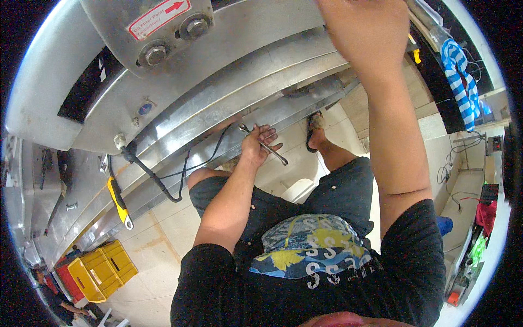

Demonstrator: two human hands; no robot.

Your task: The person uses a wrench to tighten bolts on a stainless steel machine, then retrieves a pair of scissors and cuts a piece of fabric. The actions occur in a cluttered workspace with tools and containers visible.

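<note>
My left hand (258, 143) is low in front of the metal machine, palm partly up, with a double-ended metal wrench (277, 155) lying across it. The thumb side grips the wrench while several fingers stay loosely spread. My right arm reaches up to the top edge, where the back of my right hand (370, 27) shows against the machine's upper body. Its fingers are cut off by the frame. On the machine (229, 60), two large hex bolts (156, 53) sit on a bracket under a red-and-white label. A black cable (158, 182) hangs from its left part.
On the left, a yellow-and-black handled tool (119, 200) lies on the metal ledge near a small bolt (71, 207). Yellow bins (103, 272) stand on the tiled floor. At right are a blue-and-white striped coil (460, 82), loose cables and a red cloth (485, 216). Another person (57, 305) shows lower left.
</note>
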